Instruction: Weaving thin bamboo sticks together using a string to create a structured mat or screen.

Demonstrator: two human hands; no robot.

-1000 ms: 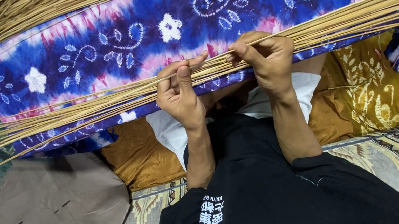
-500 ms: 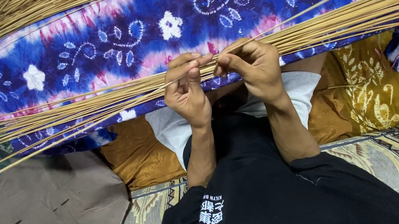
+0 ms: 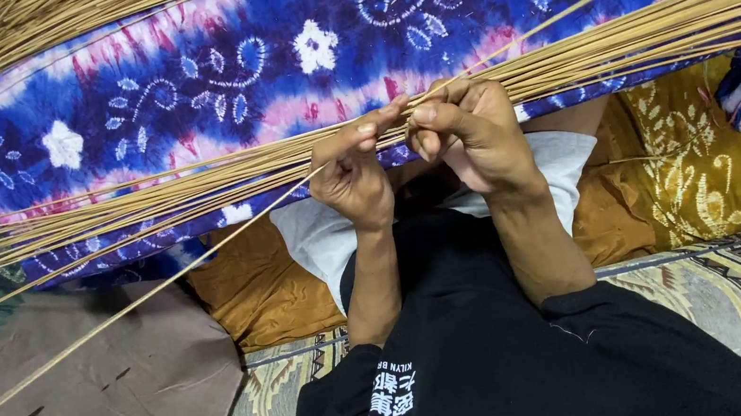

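Straw-coloured reed [image 3: 144,300] is pinched between left hand [image 3: 353,177] and right hand [image 3: 468,136], drawn slantwise from the bundle of reeds [image 3: 652,26] across batik cloth [image 3: 210,76]; a light grip is advised against snapping.

Stick bundle [image 3: 196,188] bars the way across blue cloth [image 3: 210,76], open room over grey sheet [image 3: 101,406]

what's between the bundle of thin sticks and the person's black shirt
In the head view, both hands, left and right, a white garment and a brown cushion lie between the stick bundle and black shirt.
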